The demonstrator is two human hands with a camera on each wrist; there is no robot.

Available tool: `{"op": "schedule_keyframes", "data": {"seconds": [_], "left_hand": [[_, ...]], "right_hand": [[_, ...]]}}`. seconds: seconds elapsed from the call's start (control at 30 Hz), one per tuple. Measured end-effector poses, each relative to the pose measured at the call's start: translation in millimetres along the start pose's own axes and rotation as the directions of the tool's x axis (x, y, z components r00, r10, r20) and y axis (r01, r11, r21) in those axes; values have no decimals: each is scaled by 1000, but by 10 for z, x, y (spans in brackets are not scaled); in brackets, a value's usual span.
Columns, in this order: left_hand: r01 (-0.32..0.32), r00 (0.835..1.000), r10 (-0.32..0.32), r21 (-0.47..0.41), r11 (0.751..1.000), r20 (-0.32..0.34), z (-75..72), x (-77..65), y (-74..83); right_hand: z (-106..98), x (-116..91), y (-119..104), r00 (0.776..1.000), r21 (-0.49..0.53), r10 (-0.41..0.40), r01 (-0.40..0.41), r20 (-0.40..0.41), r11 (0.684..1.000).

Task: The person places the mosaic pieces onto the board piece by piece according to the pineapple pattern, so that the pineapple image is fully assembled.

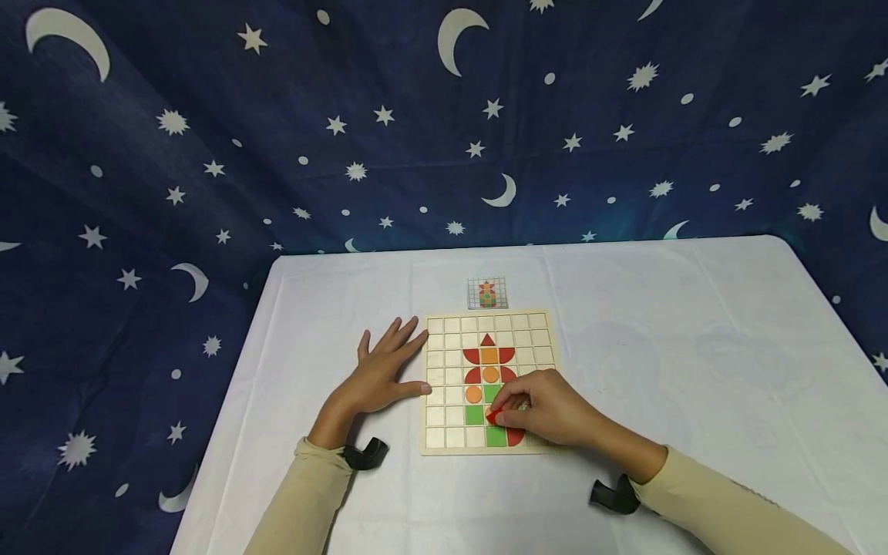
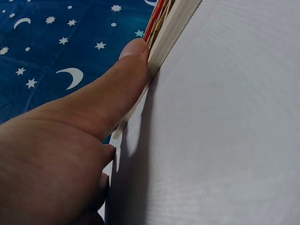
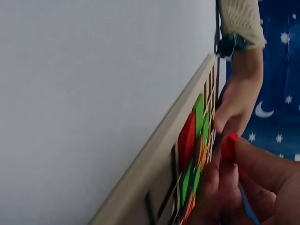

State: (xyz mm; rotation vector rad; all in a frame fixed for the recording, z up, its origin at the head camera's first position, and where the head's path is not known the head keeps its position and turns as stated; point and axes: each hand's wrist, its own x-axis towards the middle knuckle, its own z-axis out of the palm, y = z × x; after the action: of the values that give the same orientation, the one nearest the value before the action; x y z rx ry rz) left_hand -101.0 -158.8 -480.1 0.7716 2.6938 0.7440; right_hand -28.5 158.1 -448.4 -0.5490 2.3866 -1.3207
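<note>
A wooden grid board [image 1: 435,438] lies on the white table, with flat coloured pieces set in its squares. At its top is a red triangle [image 1: 488,340] above an orange square [image 1: 489,355], flanked by red rounded pieces. Orange circles [image 1: 473,395] and green squares [image 1: 474,415] fill cells lower down. My right hand [image 1: 555,408] pinches a small red piece [image 3: 228,147] between thumb and fingertips over the lower middle cells, hiding some of them. Its full outline is covered by the fingers. My left hand [image 1: 381,378] has spread fingers, with thumb and index tip at the board's left edge.
Just behind the board lies a small pattern card [image 1: 488,293] printed with a similar coloured figure on a grid. The white tablecloth [image 1: 694,347] extends around the board. A dark blue curtain [image 1: 416,92] with moons and stars hangs behind the table.
</note>
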Motion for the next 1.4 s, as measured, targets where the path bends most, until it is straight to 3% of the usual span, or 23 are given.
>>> {"op": "schedule_keyframes", "data": {"seconds": [0.23,0.57,0.83,1.4], "left_hand": [[4,1000,-4,1,1000,1,1,5,-8],[4,1000,-4,2,1000,-6,-3,6,-12],[3,1000,-3,4,1000,-7,0,2,-11],[6,1000,-6,1,1000,-12,17,-14,-15]], "right_hand": [[212,64,-119,1000,13,-21,21,-6,1000],[393,111,-194,997,-148,-52,42,-65,988],[424,96,-195,989,-302,-85,46,-117,952],[374,65,-105,987,-304,-80,34,-139,952]]}}
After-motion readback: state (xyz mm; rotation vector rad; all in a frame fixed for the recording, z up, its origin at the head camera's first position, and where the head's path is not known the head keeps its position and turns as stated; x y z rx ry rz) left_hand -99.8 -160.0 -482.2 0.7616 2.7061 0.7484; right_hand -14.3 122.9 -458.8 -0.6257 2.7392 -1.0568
